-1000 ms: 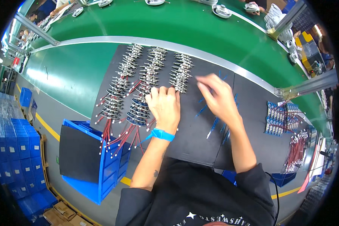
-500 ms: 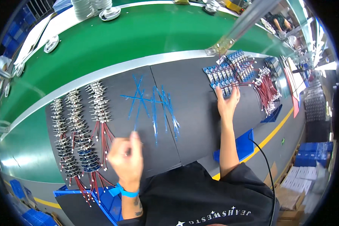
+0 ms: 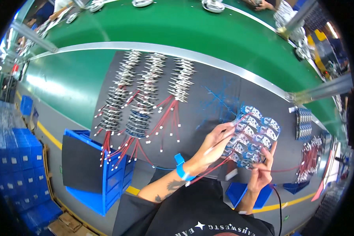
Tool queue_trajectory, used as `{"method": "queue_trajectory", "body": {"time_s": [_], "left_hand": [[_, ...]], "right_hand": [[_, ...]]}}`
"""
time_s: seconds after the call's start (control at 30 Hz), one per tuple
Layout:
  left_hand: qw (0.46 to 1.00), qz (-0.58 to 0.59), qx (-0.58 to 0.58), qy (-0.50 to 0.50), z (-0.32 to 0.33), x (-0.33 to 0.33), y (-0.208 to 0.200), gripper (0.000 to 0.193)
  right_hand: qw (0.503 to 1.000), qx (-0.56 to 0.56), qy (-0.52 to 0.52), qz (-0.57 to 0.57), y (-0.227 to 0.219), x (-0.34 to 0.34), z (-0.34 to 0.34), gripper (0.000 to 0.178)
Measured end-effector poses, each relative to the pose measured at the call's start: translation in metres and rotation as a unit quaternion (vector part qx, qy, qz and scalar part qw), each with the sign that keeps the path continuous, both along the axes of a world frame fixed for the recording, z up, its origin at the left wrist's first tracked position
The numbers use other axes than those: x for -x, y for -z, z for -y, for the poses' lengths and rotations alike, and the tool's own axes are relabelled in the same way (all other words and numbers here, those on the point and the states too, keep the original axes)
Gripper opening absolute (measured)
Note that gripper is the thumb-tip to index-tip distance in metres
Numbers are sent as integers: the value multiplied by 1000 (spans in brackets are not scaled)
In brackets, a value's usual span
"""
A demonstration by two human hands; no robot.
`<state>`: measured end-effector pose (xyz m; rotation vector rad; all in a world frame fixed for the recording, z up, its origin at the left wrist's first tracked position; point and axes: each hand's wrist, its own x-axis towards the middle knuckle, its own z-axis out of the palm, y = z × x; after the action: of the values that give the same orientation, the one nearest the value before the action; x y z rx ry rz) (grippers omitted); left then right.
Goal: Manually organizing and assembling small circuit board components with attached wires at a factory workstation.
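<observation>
A blue-and-white circuit board panel, made up of several small boards with red wires, is held above the dark mat. My left hand, with a blue wristband, is closed at the panel's left edge. My right hand pinches its lower right part, thumb and fingers bent around the edge. Red wires trail from both hands. Partly blurred blue cable ties lie on the mat beyond my left hand. Left of them are three long rows of stacked small boards with red wires fanning out.
More board panels and a pile of red wires with white connectors lie at the right. A green conveyor runs behind a metal rail. Blue bins stand below the near edge. Another person's hand shows at the far side.
My right hand has brought a panel from the right-hand stack toward me. My left hand has moved right and taken its left edge. The view has turned, shifting the mat.
</observation>
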<state>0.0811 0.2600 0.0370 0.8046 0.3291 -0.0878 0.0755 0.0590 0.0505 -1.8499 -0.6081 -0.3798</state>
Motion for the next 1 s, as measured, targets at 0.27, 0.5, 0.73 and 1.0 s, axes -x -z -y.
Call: {"method": "queue_trajectory", "body": {"time_s": [0.27, 0.5, 0.73, 1.0], "left_hand": [[994, 15, -108, -17, -21, 33, 7, 21], [945, -44, -318, 63, -23, 52, 29, 32], [979, 27, -171, -108, -17, 43, 6, 33], [995, -93, 35, -14, -18, 43, 8, 43]], "right_hand": [[913, -259, 86, -302, 0, -29, -36, 44], [928, -58, 4, -369, -1, -33, -38, 29], [854, -204, -20, -478, 17, -26, -47, 28], [790, -288, -40, -540, 23, -30, -37, 32]]}}
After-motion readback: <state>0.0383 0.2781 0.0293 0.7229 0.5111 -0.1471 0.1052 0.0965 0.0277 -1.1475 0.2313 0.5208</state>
